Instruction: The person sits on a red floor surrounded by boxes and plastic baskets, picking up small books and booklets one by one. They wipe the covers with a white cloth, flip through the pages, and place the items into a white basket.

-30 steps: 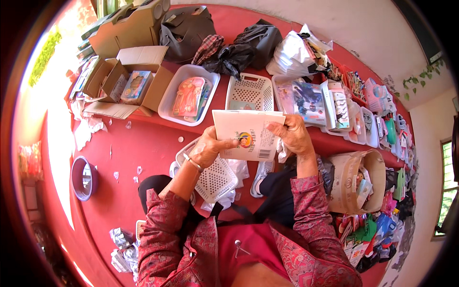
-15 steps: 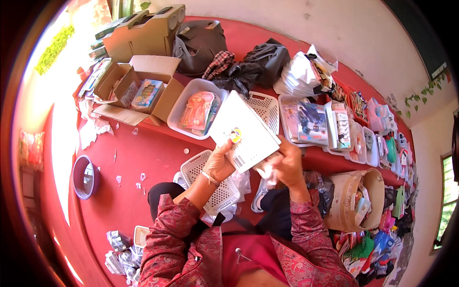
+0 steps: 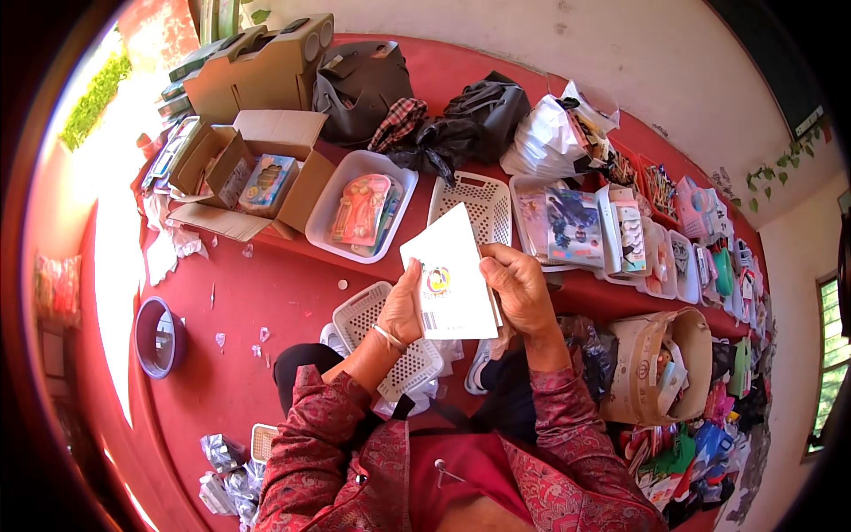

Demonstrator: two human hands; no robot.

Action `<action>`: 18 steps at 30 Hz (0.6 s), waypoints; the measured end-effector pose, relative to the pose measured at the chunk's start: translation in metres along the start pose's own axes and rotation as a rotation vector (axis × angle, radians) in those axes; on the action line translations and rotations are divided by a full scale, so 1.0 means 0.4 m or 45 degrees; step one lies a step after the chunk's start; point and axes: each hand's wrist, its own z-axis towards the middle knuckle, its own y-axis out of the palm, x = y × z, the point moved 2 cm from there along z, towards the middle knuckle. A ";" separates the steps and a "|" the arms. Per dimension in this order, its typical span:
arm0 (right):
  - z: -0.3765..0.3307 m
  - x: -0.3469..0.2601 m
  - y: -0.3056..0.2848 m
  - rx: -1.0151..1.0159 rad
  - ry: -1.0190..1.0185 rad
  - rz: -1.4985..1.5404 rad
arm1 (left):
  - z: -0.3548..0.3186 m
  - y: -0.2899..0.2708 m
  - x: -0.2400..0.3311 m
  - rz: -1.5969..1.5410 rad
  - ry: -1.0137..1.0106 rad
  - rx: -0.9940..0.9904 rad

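Both hands hold a white booklet (image 3: 452,282), tilted upright in front of my lap. Its visible face carries a small colourful round emblem and a barcode near the lower edge; more than one layer shows along its right side. My left hand (image 3: 403,306) grips the left edge, thumb on the front. On the other side, my right hand (image 3: 523,288) is closed round the right edge, thumb on the front too. Some crumpled pale material shows under the right hand, mostly hidden. Below the booklet, a white perforated basket (image 3: 409,368) stands between my legs.
Along the raised red ledge stand an open cardboard box (image 3: 306,195), a white tub with a pink toy set (image 3: 363,213), another perforated basket (image 3: 470,191) and bins of packaged goods (image 3: 576,226). A large carton (image 3: 638,363) is at my right, a purple bowl (image 3: 160,337) at far left.
The booklet has swung more upright and come slightly lower. My right hand has moved up from the lower corner to its right edge; the crumpled material is now mostly covered.
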 end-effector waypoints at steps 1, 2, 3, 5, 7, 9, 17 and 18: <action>0.000 -0.001 0.006 0.001 -0.005 0.034 | 0.006 -0.004 -0.001 -0.019 -0.002 0.020; -0.003 0.015 0.008 -0.031 0.034 0.110 | 0.008 -0.003 -0.003 -0.038 -0.008 0.046; -0.004 0.016 0.010 -0.049 0.038 0.103 | 0.008 0.002 -0.003 -0.051 -0.019 0.029; -0.001 0.016 0.010 -0.084 0.063 0.092 | 0.000 0.012 -0.005 -0.090 -0.044 0.008; 0.012 0.044 -0.012 -0.134 0.078 0.086 | 0.002 0.004 0.005 0.027 -0.017 -0.055; 0.019 0.052 -0.026 -0.177 0.081 0.105 | 0.002 0.007 0.010 0.106 -0.025 -0.001; 0.000 0.079 -0.052 -0.108 0.083 0.109 | 0.009 0.010 -0.001 0.018 -0.061 0.036; -0.002 0.073 -0.050 -0.090 0.104 0.132 | 0.011 0.009 -0.001 0.030 -0.058 0.055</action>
